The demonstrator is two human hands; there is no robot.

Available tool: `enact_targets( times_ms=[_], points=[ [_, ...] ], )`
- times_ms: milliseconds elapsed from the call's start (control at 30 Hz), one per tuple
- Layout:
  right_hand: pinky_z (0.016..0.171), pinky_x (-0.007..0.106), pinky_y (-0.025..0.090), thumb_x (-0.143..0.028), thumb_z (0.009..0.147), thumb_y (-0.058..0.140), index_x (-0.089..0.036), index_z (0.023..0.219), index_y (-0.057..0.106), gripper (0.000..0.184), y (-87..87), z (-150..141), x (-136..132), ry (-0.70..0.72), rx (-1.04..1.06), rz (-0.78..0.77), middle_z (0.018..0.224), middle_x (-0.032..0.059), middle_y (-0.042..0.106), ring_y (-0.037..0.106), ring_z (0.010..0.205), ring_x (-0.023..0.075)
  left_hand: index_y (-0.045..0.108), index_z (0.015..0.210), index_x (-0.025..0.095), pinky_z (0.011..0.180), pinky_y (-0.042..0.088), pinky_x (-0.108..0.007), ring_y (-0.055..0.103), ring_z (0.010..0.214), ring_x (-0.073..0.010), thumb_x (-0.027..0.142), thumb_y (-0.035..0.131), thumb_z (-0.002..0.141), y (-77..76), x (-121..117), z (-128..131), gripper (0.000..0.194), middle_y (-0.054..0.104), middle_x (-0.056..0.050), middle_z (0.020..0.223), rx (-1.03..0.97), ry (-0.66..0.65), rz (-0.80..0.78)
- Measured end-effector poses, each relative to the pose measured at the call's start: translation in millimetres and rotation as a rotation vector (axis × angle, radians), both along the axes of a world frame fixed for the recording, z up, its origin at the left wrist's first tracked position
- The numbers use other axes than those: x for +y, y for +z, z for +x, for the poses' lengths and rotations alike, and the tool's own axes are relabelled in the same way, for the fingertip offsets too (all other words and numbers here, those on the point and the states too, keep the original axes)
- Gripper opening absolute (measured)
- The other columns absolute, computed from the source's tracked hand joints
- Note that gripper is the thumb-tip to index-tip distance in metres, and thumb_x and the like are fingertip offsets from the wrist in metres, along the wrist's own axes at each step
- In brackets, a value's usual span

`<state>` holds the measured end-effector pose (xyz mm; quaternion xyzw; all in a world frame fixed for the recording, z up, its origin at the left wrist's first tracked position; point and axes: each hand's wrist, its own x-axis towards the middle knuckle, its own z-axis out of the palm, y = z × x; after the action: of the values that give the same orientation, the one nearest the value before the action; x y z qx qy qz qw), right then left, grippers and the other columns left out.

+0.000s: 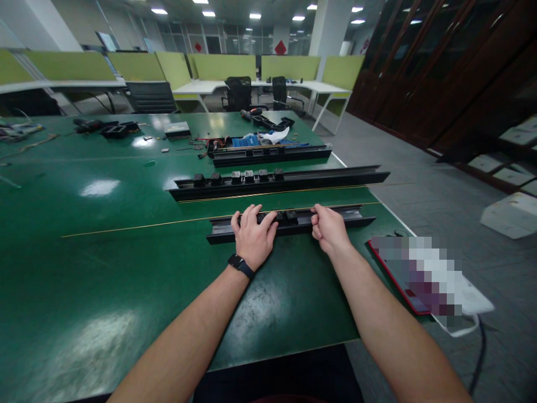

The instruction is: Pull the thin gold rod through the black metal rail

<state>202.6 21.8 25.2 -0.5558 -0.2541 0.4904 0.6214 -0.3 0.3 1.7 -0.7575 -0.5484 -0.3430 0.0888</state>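
The left hand (254, 238) is spread wide over small black blocks (290, 216) in the near rail (222, 237). The right hand (330, 226) is curled closed beside them; I cannot tell if it pinches the thin yellow rod (126, 228). Best to steady the rail and go gently. It lies near the right edge of the bench (104, 274), with open room toward the front edge.

Ceiling lights (255, 16) shine along the top; white glare spots the green table (84, 263) at left and lower centre. Upper right is dim, edges stretch, and pixelation blurs lower right.
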Motion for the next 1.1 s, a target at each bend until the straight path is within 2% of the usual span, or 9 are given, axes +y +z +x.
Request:
enact_targets(
  times_ms=[333, 600, 1100],
  points=[
    [0.028, 0.016, 0.018, -0.038, 0.091, 0.073, -0.018, 0.088, 0.061, 0.023, -2.6, 1.1, -1.6, 0.046, -0.015, 0.005, 0.051, -0.0056, 0.053, 0.029, 0.026, 0.0037, 0.071, 0.124, 0.035, 0.121, 0.021, -0.06, 0.049, 0.141, -0.0311, 0.04, 0.055, 0.102, 0.0, -0.2, 0.4, 0.027, 0.061, -0.01, 0.143, -0.001, -0.001, 0.003],
    [0.027, 0.017, 0.016, -0.028, 0.095, 0.063, -0.017, 0.085, 0.061, 0.015, -0.8, -0.9, -1.1, -0.005, -0.005, 0.008, 0.049, -0.0057, 0.051, 0.029, 0.025, 0.0042, 0.07, 0.125, 0.036, 0.121, 0.021, -0.059, 0.049, 0.141, -0.0309, 0.04, 0.056, 0.101, -0.3, 0.0, 0.1, 0.028, 0.061, -0.01, 0.143, -0.004, -0.003, 0.006],
    [0.027, 0.017, 0.017, -0.028, 0.094, 0.063, -0.017, 0.084, 0.061, 0.015, -0.3, 0.8, -1.6, 0.005, -0.009, 0.0, 0.049, -0.0057, 0.052, 0.03, 0.026, 0.0045, 0.07, 0.124, 0.036, 0.121, 0.02, -0.06, 0.048, 0.141, -0.0307, 0.039, 0.056, 0.101, 0.6, -0.9, 0.5, 0.027, 0.061, -0.009, 0.144, -0.013, -0.01, -0.008]
  ],
)
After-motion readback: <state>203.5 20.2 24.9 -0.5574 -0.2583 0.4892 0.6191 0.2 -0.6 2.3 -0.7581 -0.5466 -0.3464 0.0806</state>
